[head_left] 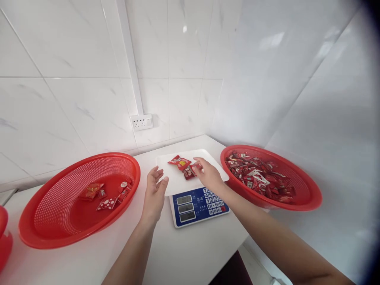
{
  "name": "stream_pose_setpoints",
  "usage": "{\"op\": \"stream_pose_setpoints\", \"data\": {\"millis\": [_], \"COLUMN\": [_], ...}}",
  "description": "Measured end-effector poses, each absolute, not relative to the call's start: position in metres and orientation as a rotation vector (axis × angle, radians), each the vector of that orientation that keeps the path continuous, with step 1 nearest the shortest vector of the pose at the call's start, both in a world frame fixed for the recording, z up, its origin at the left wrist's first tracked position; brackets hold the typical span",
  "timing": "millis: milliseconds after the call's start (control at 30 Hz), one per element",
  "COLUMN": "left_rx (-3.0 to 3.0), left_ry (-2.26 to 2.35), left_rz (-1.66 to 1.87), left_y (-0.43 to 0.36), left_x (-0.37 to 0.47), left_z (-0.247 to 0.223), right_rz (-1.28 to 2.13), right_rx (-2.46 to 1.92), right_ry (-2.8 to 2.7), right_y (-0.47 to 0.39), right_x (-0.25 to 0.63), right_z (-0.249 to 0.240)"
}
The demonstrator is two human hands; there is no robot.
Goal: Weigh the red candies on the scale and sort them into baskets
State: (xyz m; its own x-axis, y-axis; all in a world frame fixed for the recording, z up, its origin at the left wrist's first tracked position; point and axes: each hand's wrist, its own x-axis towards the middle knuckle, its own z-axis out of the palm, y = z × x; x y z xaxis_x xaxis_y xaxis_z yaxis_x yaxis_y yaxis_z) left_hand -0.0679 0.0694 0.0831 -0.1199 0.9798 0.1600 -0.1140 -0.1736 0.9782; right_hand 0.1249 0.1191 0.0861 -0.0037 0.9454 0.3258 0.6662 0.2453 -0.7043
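Note:
A white weighing tray (172, 182) tops a scale with a blue panel (198, 206). Several red snack packets (180, 162) lie on the tray. My right hand (208, 173) is over the tray's right part, its fingers apart and bent beside the rightmost packet; whether it grips that packet is hard to tell. At the tray's left edge, my left hand (155, 192) is raised with curled, separated fingers and nothing in it. The left red basket (56, 190) contains a few packets, and the right red basket (308, 190) holds a large heap of red packets.
Both baskets flank the scale on a white table (178, 253). Part of another red container (4, 237) shows at the far left edge. Behind is a tiled wall with a power socket (141, 122). The table's front edge runs below the right forearm.

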Motion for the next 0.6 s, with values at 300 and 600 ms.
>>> {"op": "stream_pose_setpoints", "data": {"millis": [300, 600], "left_rx": [1.171, 1.199], "left_ry": [1.08, 1.105], "left_rz": [1.491, 1.421], "left_y": [0.069, 0.068], "left_x": [-0.066, -0.066], "left_z": [0.076, 0.077], "right_rz": [-0.029, 0.177], "right_rx": [-1.4, -1.212], "right_ry": [-2.285, -2.374], "right_y": [0.123, 0.115], "right_x": [0.118, 0.12], "right_z": [0.05, 0.054]}}
